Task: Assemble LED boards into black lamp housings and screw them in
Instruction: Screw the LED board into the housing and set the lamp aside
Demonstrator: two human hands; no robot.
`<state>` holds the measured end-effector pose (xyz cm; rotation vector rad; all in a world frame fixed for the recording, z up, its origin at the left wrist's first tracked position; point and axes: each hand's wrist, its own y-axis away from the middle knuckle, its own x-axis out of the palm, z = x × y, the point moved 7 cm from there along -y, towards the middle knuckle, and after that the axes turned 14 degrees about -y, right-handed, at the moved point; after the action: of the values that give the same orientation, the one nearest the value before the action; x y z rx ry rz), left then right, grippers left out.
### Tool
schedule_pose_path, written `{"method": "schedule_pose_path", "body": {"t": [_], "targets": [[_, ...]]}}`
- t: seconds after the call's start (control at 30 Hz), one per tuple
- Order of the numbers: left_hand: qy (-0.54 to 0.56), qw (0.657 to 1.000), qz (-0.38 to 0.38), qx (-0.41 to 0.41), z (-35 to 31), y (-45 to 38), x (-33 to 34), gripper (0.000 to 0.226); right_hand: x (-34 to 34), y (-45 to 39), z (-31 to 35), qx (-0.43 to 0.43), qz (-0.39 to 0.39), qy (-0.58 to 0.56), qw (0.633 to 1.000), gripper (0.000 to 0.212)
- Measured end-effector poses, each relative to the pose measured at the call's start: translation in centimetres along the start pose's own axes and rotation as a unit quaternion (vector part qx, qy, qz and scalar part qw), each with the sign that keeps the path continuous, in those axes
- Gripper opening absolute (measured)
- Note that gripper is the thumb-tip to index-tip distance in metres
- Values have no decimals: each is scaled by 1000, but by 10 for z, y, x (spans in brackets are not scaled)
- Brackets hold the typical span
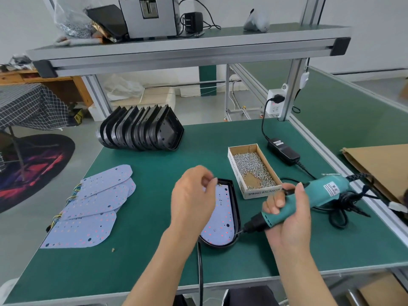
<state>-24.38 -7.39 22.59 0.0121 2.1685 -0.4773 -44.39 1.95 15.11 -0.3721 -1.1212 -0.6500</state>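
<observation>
Pale-blue flat LED boards fanned at my left; black plastic lamp housing centre, one board seated inside. My left hand pinches something small, likely a screw; my right hand grips the teal electric screwdriver. Seat the screw squarely before driving, I judge.

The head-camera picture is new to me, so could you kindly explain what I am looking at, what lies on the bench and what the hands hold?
There is no machine here: a person wears a camera on the head, looking down at their own two hands over a green workbench. The right hand grips a teal electric screwdriver, its tip near the edge of a black lamp housing with an LED board lying in it. The left hand hovers above that housing, fingers pinched; whether it holds a screw is too small to tell. Spare LED boards lie to the left, stacked empty housings behind, and a cardboard box of screws to the right.
</observation>
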Motion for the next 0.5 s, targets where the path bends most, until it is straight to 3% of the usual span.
{"method": "schedule_pose_path", "body": {"t": [0.1,0.23,0.37,0.5], "targets": [[-1,993,75,96,-40,-24,32,6,-2,-2,1,-1,-11,-18,1000,28],[-130,965,125,192,-81,-49,84,14,-11,-2,4,3,-28,-53,998,29],[-266,921,184,219,-96,-66,127,16,-16,-4,6,14,-28,-80,996,29],[-316,900,207,219,-99,-71,152,18,-19,-8,4,17,-26,-96,995,29]]}}
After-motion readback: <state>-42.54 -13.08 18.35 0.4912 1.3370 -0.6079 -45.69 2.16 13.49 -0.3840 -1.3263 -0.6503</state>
